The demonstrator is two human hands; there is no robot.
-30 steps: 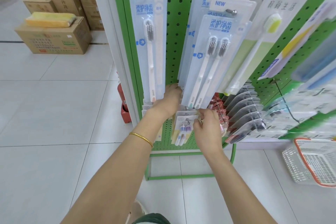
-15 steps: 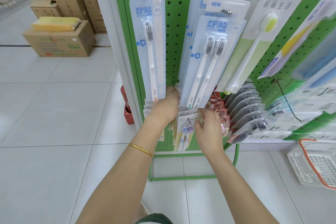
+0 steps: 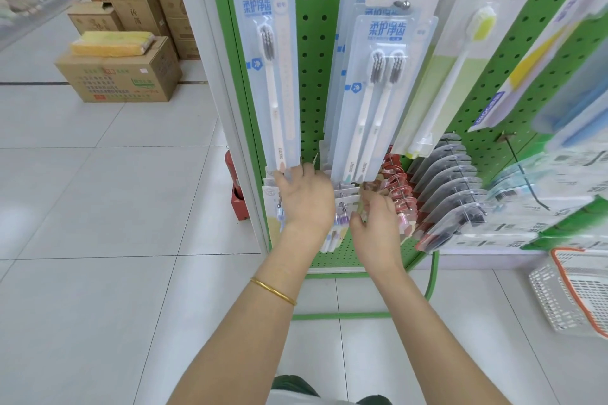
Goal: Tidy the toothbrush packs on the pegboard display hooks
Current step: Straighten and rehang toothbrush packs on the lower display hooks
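Beside the green pegboard (image 3: 314, 59) — cardboard boxes (image 3: 118, 76) stand on pale floor tiles (image 3: 98, 207).

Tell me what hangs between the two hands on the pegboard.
In the head view, small toothbrush packs on a low hook hang between the left hand and the right hand, which pinches them.

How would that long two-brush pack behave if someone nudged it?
The two-brush pack would probably swing freely, since it hangs from one hook. It looks light and thin, so it likely flexes slightly. Its glossy plastic may feel slippery.
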